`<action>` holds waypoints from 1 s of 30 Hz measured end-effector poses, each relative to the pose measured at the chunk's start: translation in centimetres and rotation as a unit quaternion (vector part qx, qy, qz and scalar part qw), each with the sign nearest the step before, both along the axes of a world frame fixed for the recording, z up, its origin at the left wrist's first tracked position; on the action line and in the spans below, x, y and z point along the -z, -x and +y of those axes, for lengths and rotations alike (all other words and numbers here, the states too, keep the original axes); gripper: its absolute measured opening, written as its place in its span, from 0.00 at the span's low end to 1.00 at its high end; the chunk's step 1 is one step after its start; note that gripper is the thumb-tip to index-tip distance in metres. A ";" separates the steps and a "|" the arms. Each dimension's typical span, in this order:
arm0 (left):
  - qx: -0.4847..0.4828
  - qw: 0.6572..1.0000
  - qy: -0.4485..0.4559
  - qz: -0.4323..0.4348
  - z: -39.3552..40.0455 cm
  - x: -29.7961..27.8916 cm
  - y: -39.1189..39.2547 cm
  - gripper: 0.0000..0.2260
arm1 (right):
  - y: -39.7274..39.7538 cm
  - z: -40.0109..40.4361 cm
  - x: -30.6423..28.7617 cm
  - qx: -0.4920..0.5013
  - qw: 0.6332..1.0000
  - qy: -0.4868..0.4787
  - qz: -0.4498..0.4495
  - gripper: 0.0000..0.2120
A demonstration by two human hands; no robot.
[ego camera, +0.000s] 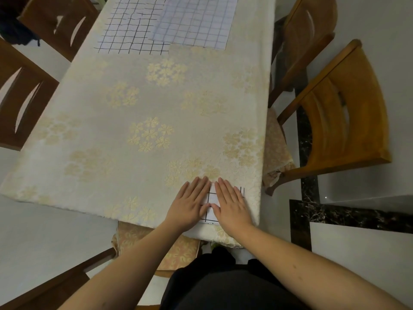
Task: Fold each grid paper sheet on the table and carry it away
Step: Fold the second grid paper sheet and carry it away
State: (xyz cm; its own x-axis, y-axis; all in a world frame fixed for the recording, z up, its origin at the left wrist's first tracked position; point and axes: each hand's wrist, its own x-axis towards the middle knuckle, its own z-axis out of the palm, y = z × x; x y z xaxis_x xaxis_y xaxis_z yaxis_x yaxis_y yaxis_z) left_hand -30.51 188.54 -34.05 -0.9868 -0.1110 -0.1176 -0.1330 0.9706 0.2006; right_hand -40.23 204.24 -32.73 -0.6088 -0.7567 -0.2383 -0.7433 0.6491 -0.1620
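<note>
A small folded grid paper sheet (211, 198) lies near the table's front right corner, mostly covered by my hands. My left hand (190, 203) presses flat on its left part, fingers straight. My right hand (232, 203) presses flat on its right part, fingers straight too. Only a strip of the sheet shows between the hands, plus a sliver at the right. At the table's far end lie two unfolded sheets: one with bold black lines (131, 30), and one with fainter lines (194, 21) overlapping its right side.
The table (143, 104) wears a cream cloth with gold flowers. Wooden chairs stand at the left (20, 101), far left (58, 21) and right (339, 113), and a cushioned seat (176, 249) sits under the front edge. The floor is pale tile with a dark marble border (348, 215).
</note>
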 end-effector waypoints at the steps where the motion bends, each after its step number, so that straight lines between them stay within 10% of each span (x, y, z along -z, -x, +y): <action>1: -0.005 1.000 -0.002 -0.006 -0.1 0.0 0.0 0.28 | 0.1 0.1 0.0 -0.001 1.000 -0.006 -0.001 0.31; 21: -0.028 0.994 -0.022 -0.103 -1.5 -1.1 0.3 0.34 | 2.5 2.0 0.2 -0.060 0.997 -0.035 -0.044 0.35; 30: -0.153 0.983 -0.097 0.043 2.3 -5.8 -0.5 0.30 | 1.9 3.6 -3.8 -0.032 0.995 0.036 -0.087 0.32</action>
State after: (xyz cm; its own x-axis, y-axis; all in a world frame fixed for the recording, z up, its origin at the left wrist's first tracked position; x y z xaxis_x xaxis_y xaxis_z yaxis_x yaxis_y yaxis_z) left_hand -30.03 190.83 -28.28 -0.9183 -0.3869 -0.0838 -0.3865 0.8303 0.4015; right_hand -42.09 207.86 -28.94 -0.5130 -0.8118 -0.2791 -0.7396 0.5830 -0.3363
